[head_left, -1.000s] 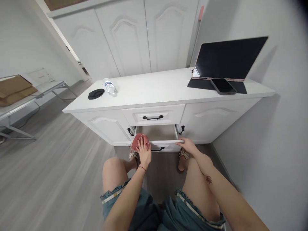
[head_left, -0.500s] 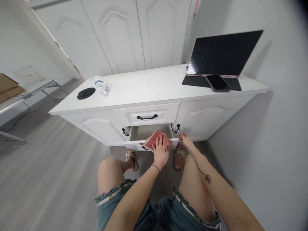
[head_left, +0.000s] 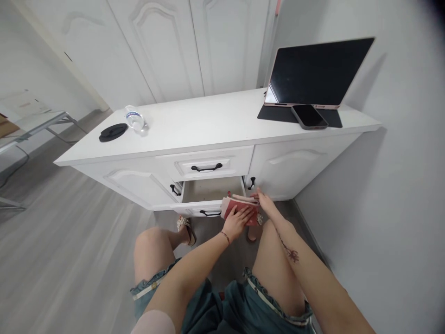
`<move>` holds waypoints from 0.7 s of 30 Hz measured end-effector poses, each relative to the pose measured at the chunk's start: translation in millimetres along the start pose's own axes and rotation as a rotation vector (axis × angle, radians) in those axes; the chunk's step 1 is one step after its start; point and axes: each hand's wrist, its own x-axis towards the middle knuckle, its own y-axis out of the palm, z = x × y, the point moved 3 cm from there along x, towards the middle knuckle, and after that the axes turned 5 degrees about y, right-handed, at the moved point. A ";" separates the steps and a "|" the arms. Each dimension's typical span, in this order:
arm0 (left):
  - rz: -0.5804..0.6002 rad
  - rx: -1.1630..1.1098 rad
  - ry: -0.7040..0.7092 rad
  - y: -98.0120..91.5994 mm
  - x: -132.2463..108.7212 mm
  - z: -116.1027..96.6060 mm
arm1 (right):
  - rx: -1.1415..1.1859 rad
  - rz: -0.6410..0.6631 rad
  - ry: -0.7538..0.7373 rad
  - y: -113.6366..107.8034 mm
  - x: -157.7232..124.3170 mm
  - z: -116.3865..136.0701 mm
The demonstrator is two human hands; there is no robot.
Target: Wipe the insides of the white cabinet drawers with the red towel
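Observation:
A pulled-out drawer (head_left: 179,210) with a white front and black handle (head_left: 210,213) juts from the white cabinet. Over the right part of its front hangs a red-pink cloth (head_left: 227,202), folded over the top edge. My left hand (head_left: 236,221) presses the cloth against the outer face, its fingers bent over it. My right hand (head_left: 264,203) is at the right end of the drawer front, fingers curled around the corner and touching the cloth's edge. The cloth and hand partly hide that corner. The drawer's visible inside (head_left: 212,189) is bare apart from small specks.
On the cabinet top (head_left: 194,123) are a tablet-like screen (head_left: 320,72), a phone (head_left: 309,117), a clear plastic bottle (head_left: 134,119) and a black flat object (head_left: 113,132). A closed drawer (head_left: 215,160) sits above the open one. A grey wall (head_left: 392,199) stands close on the right.
My left hand has slid the cloth rightward along the drawer front to its right end, where it is now folded over the edge. My right hand stays at the corner, now against the cloth.

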 end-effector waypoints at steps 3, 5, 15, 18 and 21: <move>0.095 -0.007 0.007 29.5 -12.3 17.3 | 0.033 0.012 0.030 3.3 4.2 -4.2; 0.130 0.023 -0.045 46.4 -23.0 27.8 | 0.023 0.003 0.018 5.4 6.5 -6.2; 0.199 0.082 -0.110 70.4 -45.4 43.7 | -0.059 0.019 -0.009 6.0 5.6 -8.9; 0.215 0.079 -0.074 62.7 -51.1 50.8 | -0.068 0.023 -0.020 6.5 7.2 -11.9; 0.207 0.093 -0.001 44.9 -62.8 58.1 | -0.075 0.024 -0.034 6.7 7.1 -12.0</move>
